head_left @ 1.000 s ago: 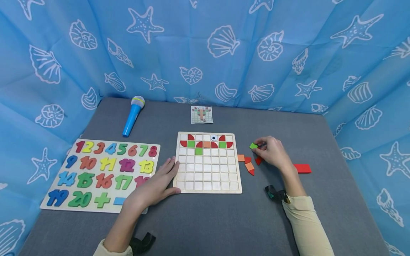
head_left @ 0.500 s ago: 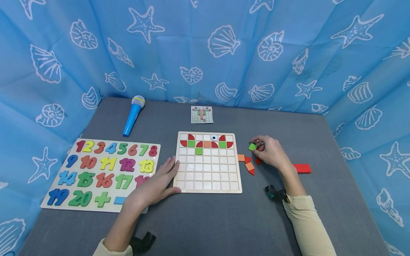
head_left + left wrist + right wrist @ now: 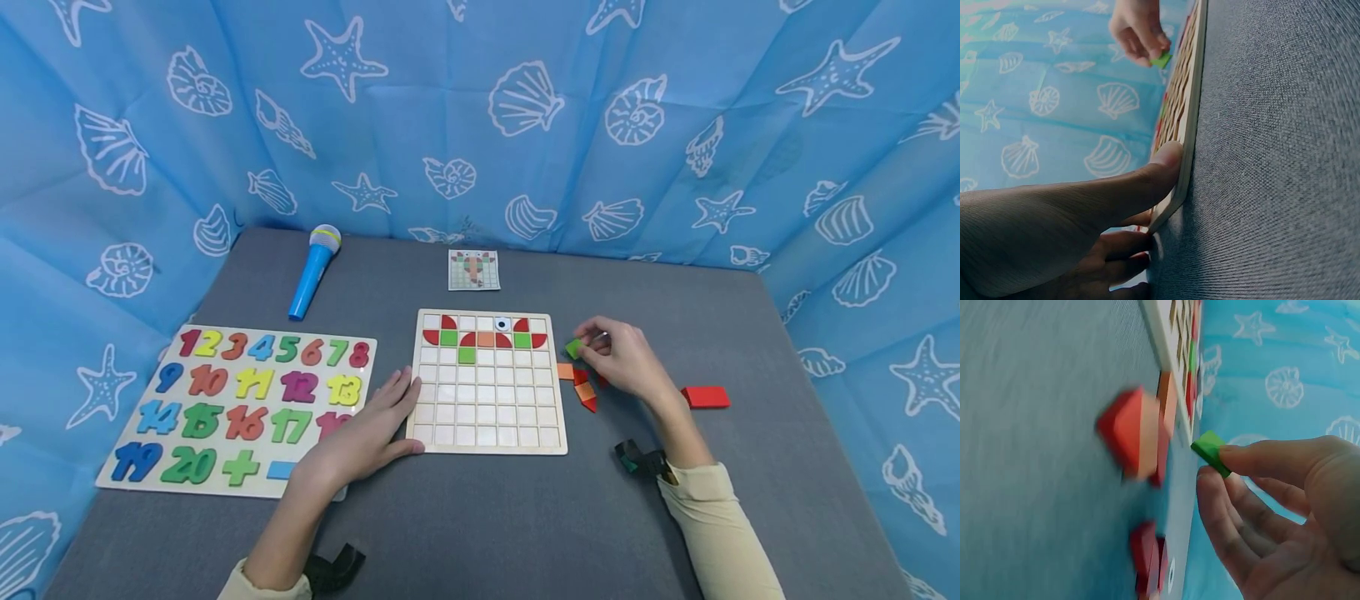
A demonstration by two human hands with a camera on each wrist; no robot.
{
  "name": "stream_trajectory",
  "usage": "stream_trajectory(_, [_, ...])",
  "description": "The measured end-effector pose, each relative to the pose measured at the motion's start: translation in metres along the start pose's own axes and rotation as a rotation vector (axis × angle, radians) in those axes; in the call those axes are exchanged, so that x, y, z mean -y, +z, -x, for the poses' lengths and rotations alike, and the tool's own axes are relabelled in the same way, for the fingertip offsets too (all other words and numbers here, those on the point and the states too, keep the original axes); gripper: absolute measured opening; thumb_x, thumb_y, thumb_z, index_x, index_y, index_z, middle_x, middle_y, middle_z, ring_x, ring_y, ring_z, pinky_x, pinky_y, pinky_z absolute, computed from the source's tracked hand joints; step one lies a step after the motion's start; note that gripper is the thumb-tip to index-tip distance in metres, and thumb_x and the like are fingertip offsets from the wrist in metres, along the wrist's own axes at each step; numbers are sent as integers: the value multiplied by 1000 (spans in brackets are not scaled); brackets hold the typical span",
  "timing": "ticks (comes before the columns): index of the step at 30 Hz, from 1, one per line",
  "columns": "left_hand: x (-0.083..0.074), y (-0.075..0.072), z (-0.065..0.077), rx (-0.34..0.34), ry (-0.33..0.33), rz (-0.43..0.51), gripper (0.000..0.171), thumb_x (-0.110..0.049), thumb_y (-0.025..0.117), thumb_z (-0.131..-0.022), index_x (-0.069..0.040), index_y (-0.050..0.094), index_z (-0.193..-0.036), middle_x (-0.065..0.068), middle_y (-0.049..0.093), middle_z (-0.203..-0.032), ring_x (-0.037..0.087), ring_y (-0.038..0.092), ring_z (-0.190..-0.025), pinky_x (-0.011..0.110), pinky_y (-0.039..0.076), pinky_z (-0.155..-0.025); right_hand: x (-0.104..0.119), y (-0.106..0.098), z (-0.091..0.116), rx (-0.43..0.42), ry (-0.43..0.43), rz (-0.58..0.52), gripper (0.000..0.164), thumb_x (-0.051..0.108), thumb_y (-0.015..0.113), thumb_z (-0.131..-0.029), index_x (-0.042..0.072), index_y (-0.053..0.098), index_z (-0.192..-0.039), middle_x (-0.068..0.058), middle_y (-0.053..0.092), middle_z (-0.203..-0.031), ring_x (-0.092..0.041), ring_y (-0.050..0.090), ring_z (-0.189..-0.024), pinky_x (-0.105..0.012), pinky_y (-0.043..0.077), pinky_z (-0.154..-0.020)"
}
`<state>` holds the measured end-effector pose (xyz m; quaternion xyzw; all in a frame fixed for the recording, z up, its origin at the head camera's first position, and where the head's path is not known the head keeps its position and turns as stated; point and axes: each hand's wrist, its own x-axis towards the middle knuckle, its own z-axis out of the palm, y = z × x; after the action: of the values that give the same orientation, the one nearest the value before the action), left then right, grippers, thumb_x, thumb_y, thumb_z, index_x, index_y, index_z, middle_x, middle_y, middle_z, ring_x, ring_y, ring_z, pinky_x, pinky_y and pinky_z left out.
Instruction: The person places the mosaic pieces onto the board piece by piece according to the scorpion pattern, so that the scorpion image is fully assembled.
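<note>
Between its thumb and fingertips my right hand (image 3: 624, 357) pinches a small green square tile (image 3: 574, 348), held just off the right side of a wooden grid board (image 3: 486, 452). In the right wrist view the green tile (image 3: 1211, 452) is tilted. Red, green and orange tiles and one eye tile (image 3: 502, 324) fill several cells in the board's top rows. My left hand (image 3: 367, 433) rests along the board's left edge with its fingers extended. The left wrist view shows its thumb (image 3: 1163, 164) against the board's near corner.
Loose orange (image 3: 584, 391) and red tiles lie beside the board's right edge. A red block (image 3: 705, 397) is farther right. A small pattern card (image 3: 474, 271) lies behind the board. At left are a number puzzle (image 3: 247, 383) and a blue toy microphone (image 3: 308, 279).
My right hand has moved left toward the board with the green tile, after first turning it in its fingers. The left hand has stayed in place.
</note>
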<state>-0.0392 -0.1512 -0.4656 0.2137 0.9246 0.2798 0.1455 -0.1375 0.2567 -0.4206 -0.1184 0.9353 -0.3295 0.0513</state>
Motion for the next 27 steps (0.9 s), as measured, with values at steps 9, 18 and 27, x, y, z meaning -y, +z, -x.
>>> stream_trajectory(9, [-7,-4,3,-4,-11,14,100,-47,81,-96,-5,30,-171,18,23,-182,42,21,-170,61,33,-131,26,25,-5,79,-58,-185,24,-1,72,-100,-1,75,-124,-22,78,-121,-33,79,-103,-40,68,-87])
stream_trajectory(18, [-16,-12,4,12,-27,10,99,-46,81,-95,-4,31,-170,19,25,-181,43,22,-169,64,35,-129,47,45,-14,114,-69,-171,25,2,78,-96,0,78,-121,-18,80,-114,-27,79,-98,-45,67,-93])
stream_trajectory(27, [-2,1,-1,-3,-37,12,102,-43,84,-93,-7,29,-171,15,23,-182,39,19,-171,60,31,-133,56,55,-23,144,-72,-111,23,6,81,-94,0,79,-116,-10,80,-99,-16,75,-87,-32,65,-82])
